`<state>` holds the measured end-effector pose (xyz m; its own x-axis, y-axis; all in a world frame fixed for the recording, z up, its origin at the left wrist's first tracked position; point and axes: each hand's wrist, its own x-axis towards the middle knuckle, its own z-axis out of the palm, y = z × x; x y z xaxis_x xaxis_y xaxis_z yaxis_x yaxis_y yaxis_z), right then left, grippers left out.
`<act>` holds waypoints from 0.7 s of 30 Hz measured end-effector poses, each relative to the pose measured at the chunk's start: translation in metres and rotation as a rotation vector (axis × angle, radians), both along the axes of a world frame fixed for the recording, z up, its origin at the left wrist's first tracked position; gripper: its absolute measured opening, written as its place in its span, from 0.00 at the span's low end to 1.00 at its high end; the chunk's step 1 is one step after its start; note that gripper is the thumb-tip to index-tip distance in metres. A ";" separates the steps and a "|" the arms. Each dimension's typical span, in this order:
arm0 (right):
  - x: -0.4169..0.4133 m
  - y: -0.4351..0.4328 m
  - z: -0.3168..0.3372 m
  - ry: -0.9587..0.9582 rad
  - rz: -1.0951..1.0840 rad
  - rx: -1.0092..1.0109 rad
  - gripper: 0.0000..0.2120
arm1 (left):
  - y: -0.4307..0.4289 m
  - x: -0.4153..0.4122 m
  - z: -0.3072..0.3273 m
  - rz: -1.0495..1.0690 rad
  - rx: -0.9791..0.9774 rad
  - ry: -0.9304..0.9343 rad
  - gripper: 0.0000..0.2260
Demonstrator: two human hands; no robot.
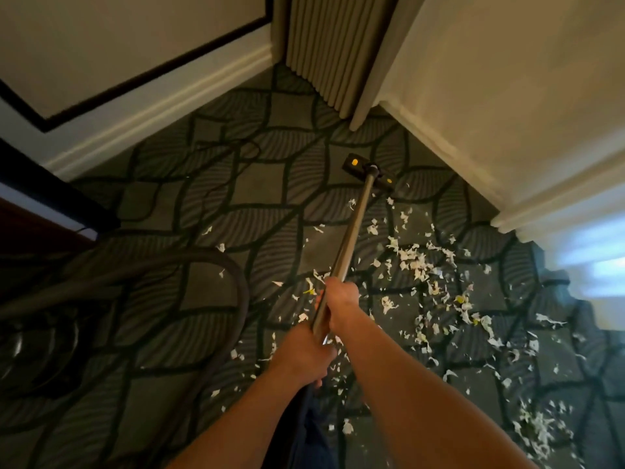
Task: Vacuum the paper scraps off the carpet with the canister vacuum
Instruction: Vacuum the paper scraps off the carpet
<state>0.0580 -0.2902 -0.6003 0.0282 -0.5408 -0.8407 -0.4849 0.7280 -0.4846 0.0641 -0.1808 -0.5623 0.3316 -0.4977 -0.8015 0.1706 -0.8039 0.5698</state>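
The 2 grips are wrapped round the wand [351,225]: right grip [340,299] ahead, left grip [301,353] just behind. The floor head [368,172] sits well ahead of them; most paper scraps [416,262] lie to their right on the carpet [209,184]. Steer the head right, flat, in overlapping strokes. The dark mass to their left is probably the canister [33,350].

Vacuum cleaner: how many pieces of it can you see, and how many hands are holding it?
Floor head: 1
Metal wand: 1
Dark hose: 1
Hands gripping the metal wand: 2, the left hand and the right hand
Total: 5
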 end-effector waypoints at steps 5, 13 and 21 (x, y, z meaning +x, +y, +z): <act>0.025 -0.079 -0.036 0.028 -0.045 -0.004 0.11 | -0.079 0.035 -0.040 -0.071 0.018 0.012 0.01; 0.026 -0.162 -0.077 0.084 -0.103 0.009 0.09 | -0.164 0.049 -0.086 -0.157 0.032 0.050 0.05; 0.015 -0.157 -0.089 0.079 -0.037 0.121 0.10 | -0.153 0.038 -0.085 -0.168 0.056 0.019 0.04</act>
